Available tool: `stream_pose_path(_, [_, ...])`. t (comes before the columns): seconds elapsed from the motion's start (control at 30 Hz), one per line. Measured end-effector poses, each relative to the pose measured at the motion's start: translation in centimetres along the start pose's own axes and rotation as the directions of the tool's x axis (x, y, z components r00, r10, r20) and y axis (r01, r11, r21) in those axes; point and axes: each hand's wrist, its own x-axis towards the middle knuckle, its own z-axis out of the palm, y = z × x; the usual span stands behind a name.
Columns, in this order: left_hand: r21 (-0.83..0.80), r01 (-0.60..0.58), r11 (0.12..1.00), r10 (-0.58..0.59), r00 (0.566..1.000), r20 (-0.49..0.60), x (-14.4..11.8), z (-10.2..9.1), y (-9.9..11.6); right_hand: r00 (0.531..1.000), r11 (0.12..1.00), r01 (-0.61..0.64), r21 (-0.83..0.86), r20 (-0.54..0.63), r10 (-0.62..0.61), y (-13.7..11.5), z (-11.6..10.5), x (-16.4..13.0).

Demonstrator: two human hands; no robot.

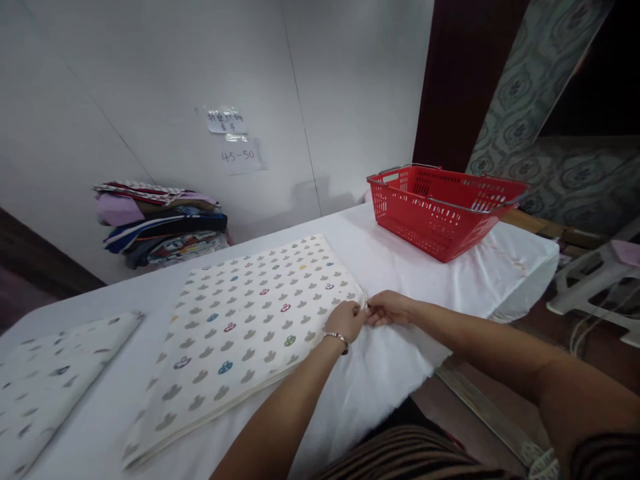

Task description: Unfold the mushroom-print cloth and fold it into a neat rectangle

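Note:
A folded white cloth (250, 307) printed with grey shapes and small coloured mushroom-like figures lies flat on the table, its layers showing along the near edge. My left hand (347, 319), with a bracelet at the wrist, is closed on its right near corner. Right beside it, my right hand (391, 308) pinches the same corner, fingertips almost touching those of the left. The fingers partly hide the bit of cloth between them. Over at the left edge lies a second folded white cloth (60, 380) with a similar scattered print, apart from both hands.
A red plastic basket (425, 220) with metal handles stands at the table's far right. Piled fabrics (165, 227) rest against the wall behind the table (400, 257), which has a white cover. Handwritten paper signs (244, 156) are on the wall. A pale plastic stool (600, 280) is at right.

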Motion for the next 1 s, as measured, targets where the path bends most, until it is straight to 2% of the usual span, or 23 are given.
stream_pose_path(0.2, [-0.067,0.161,0.985,-0.159,0.987,0.036,2.1,0.0,0.5,1.0,1.0,-0.01,-0.021,-0.017,0.009,-0.2,-0.1,0.4])
stream_pose_path(0.5, [-0.018,0.179,0.984,-0.178,0.983,0.044,2.2,-0.5,0.4,0.999,0.997,-0.009,-0.082,-0.034,0.007,-0.3,-0.1,0.5])
stream_pose_path(0.57, [-0.012,0.181,0.983,-0.18,0.982,0.048,2.2,-0.7,0.5,1.0,0.99,0.004,-0.139,-0.029,-0.008,-0.3,-0.3,0.5])
stream_pose_path(0.63, [-0.008,0.174,0.985,-0.173,0.984,0.049,2.1,-0.7,0.6,0.992,0.957,0.065,-0.283,-0.083,-0.092,-0.4,-0.4,0.6])
stream_pose_path(0.7, [-0.006,0.165,0.986,-0.165,0.985,0.041,2.0,-0.6,0.5,0.962,0.891,0.141,-0.432,-0.154,-0.227,-0.6,-0.4,0.7])
stream_pose_path(0.77, [0.001,0.156,0.988,-0.156,0.987,0.031,1.9,-0.4,0.5,0.929,0.838,0.183,-0.514,-0.189,-0.319,-0.9,-0.3,0.8])
stream_pose_path(1.0, [0.0,0.153,0.988,-0.153,0.988,-0.005,1.2,-0.2,0.8,0.935,0.749,0.156,-0.644,-0.147,-0.321,-1.7,0.1,1.2])
